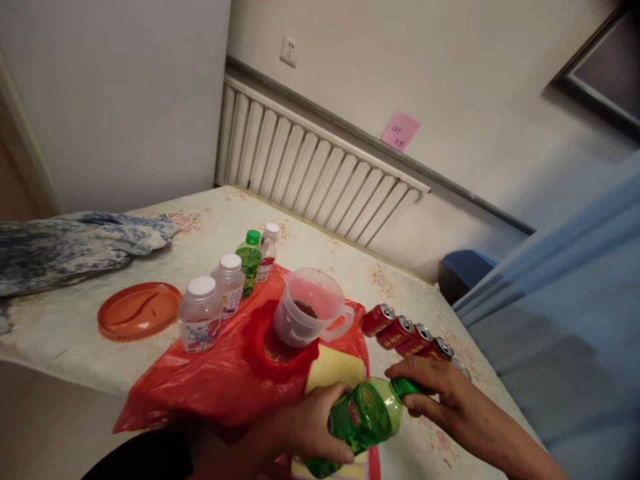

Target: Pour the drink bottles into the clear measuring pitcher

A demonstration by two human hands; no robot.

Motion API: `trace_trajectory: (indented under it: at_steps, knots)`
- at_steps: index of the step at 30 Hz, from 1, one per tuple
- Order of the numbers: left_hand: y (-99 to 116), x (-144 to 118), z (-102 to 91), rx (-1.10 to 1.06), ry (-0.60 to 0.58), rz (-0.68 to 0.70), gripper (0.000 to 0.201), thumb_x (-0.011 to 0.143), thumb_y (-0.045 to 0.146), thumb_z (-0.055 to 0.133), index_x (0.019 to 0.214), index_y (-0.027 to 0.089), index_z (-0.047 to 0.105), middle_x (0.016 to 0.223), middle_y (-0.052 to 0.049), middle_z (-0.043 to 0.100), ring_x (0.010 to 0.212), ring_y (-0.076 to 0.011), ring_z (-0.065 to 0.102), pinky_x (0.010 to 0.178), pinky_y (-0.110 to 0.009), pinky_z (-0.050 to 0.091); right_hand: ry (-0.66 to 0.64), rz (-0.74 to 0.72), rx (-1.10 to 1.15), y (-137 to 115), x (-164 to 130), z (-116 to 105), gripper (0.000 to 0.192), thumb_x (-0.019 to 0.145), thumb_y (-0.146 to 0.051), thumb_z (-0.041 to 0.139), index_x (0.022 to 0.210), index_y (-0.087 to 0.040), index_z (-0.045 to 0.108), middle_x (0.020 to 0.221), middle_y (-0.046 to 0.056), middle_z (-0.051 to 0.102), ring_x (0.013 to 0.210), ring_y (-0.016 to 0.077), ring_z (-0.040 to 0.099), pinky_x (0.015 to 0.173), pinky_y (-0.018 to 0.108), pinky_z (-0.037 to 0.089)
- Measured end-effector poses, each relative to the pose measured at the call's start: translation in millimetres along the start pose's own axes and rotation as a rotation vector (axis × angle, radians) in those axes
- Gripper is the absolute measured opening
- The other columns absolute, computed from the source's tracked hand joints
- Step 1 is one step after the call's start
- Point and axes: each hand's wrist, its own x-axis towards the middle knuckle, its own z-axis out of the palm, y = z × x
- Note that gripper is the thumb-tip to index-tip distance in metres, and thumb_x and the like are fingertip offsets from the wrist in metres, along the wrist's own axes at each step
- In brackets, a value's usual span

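A green plastic drink bottle (367,415) lies tilted between my hands, over the front of the table. My left hand (313,423) is wrapped round the lower body of the bottle. With thumb and fingers, my right hand (433,387) grips the green cap (404,387) at its neck. Under the bottle is a yellow cloth (337,367) on a red plastic bag (200,393). Just beyond stands a clear measuring jug (310,307) with some dark liquid, in or on a red scalloped dish (253,350).
Several red cans (400,331) stand in a row to the right. White-capped jars (201,313) and another green bottle (250,260) stand left of the jug. An orange lid (140,310) and a patterned cloth (75,250) lie farther left. A radiator (310,160) lines the wall.
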Motion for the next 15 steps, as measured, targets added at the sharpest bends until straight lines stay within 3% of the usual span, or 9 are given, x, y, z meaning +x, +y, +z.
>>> trace_trajectory:
  at_steps: [5, 8, 12, 15]
  knots:
    - [-6.9, -2.0, -1.1, -0.053, -0.099, -0.024, 0.066, 0.053, 0.027, 0.080, 0.116, 0.021, 0.058, 0.101, 0.001, 0.064, 0.088, -0.0189, 0.059, 0.065, -0.023, 0.046, 0.153, 0.014, 0.125, 10.9, -10.5, -0.4, 0.023, 0.093, -0.043, 0.056, 0.106, -0.028, 0.066, 0.102, 0.007, 0.068, 0.089, 0.0226, 0.063, 0.076, 0.034, 0.050]
    - [-10.7, -3.1, 0.2, -0.025, -0.160, -0.078, 0.066, 0.049, 0.028, 0.083, 0.111, 0.021, 0.060, 0.097, 0.001, 0.065, 0.083, -0.0185, 0.059, 0.060, -0.022, 0.043, 0.248, 0.134, 0.249, 30.6, -6.6, 5.9, 0.029, 0.091, -0.044, 0.056, 0.112, -0.025, 0.062, 0.091, 0.006, 0.069, 0.078, 0.0214, 0.064, 0.073, 0.036, 0.051]
    - [-12.3, -4.6, -0.5, 0.014, -0.176, -0.072, 0.068, 0.048, 0.030, 0.085, 0.111, 0.022, 0.060, 0.098, 0.001, 0.066, 0.084, -0.0196, 0.060, 0.061, -0.022, 0.044, 0.219, 0.219, 0.582, 64.0, 18.1, 42.9, 0.033, 0.085, -0.048, 0.062, 0.103, -0.020, 0.062, 0.083, 0.004, 0.069, 0.079, 0.0216, 0.068, 0.078, 0.039, 0.054]
    - [-16.9, -2.3, -1.4, -0.014, -0.176, -0.053, 0.073, 0.049, 0.031, 0.084, 0.116, 0.022, 0.059, 0.103, 0.000, 0.066, 0.088, -0.0214, 0.061, 0.066, -0.025, 0.048, 0.213, 0.330, 0.839, 88.6, 44.7, 86.2, 0.042, 0.071, -0.054, 0.074, 0.094, -0.022, 0.061, 0.081, 0.002, 0.068, 0.067, 0.0211, 0.069, 0.066, 0.037, 0.055]
